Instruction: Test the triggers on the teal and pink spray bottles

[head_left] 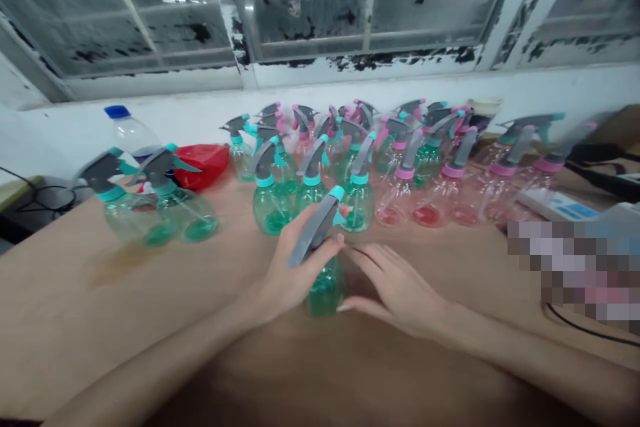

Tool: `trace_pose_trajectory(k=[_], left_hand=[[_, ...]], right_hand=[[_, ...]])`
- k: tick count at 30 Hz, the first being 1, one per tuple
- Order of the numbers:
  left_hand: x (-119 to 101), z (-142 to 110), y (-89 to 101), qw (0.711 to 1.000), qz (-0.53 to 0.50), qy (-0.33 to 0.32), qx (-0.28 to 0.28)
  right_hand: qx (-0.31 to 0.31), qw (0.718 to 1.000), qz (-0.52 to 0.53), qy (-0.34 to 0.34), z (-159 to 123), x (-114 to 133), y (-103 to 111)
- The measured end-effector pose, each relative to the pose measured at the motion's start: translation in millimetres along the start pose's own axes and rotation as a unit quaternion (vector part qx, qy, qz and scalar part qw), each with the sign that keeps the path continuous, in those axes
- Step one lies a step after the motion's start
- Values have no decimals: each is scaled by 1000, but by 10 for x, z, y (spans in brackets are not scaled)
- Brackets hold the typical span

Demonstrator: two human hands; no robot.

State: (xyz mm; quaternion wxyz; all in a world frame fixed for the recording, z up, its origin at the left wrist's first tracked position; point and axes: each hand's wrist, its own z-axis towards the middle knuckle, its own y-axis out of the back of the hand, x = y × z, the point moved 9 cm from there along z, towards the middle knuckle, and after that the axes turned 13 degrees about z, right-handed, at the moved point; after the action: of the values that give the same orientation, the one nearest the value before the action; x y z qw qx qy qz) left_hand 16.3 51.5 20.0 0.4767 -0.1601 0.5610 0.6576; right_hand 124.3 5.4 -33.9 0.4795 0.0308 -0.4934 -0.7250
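Note:
A green spray bottle [325, 295] with a grey trigger head and a teal nozzle tip stands upright near the front of the table. My left hand [287, 267] is closed around its neck, just under the head. Beside the bottle on the right is my right hand [400, 287], its fingers stretched out and the thumb apart; the fingertips come close to the bottle, and I cannot tell if they touch it. Just beyond my hands, green bottles [273, 203] and pink bottles [429, 203] with the same kind of trigger head stand in a row.
Two more green spray bottles [187, 213] stand at the left. Behind them are a clear bottle with a blue cap [125, 127] and a red bag [205, 163]. Several more sprayers crowd the wall side. A black cable [585, 328] lies at the right on the wooden table [100, 327].

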Motion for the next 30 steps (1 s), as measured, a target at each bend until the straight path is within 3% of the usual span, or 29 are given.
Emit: trace_pose_trajectory(k=[3,7,14,20,26,30], left_hand=[[49,150,-46,1000,-14,11,-1],[50,256,-54,1000,-14,27,4],[73,264,1,998,28,56,-12],[125,262,-19,1000,-6,15,-4],[56,283,-16,999,44,16,26],[0,307,-4,998,52,14,17]], right_hand=[[29,998,11,-52,-245,-428,37],[40,995,10,-90,-444,-713,70],[52,993,21,-106,-452,-749,46],[61,991,24,-119,-463,-774,37],[51,990,37,-123,-456,-776,60],[51,990,43,-125,-455,-796,68]])
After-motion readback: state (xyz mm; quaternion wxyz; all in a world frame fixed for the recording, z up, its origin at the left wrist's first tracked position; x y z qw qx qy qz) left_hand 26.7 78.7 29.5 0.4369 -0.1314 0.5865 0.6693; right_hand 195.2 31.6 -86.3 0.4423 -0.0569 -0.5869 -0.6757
